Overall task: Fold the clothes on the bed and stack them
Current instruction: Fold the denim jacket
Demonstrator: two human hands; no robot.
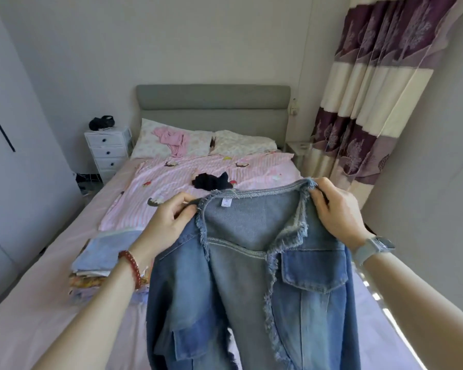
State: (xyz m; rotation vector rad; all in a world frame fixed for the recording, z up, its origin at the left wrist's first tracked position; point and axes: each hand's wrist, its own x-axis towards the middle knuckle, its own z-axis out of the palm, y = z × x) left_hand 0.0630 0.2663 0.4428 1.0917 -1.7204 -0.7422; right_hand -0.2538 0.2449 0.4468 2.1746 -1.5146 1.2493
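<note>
I hold a blue denim jacket point(254, 284) with frayed edges up in front of me, its open front facing me. My left hand point(166, 222) pinches the collar's left corner and my right hand point(337, 209) pinches the right corner. The jacket hangs down over the bed point(32, 303). To the left, beside my left forearm, lies a stack of folded clothes point(102, 260) with a light blue piece on top. A black garment point(211, 181) lies crumpled on the pink striped quilt point(171, 188). A pink garment point(171, 141) lies on the left pillow point(147, 142).
A grey headboard point(211, 102) stands at the far end. A white drawer unit point(108, 150) with a dark object on top sits left of the bed. A purple and cream curtain point(372, 89) hangs on the right. A white wardrobe point(8, 156) fills the left side.
</note>
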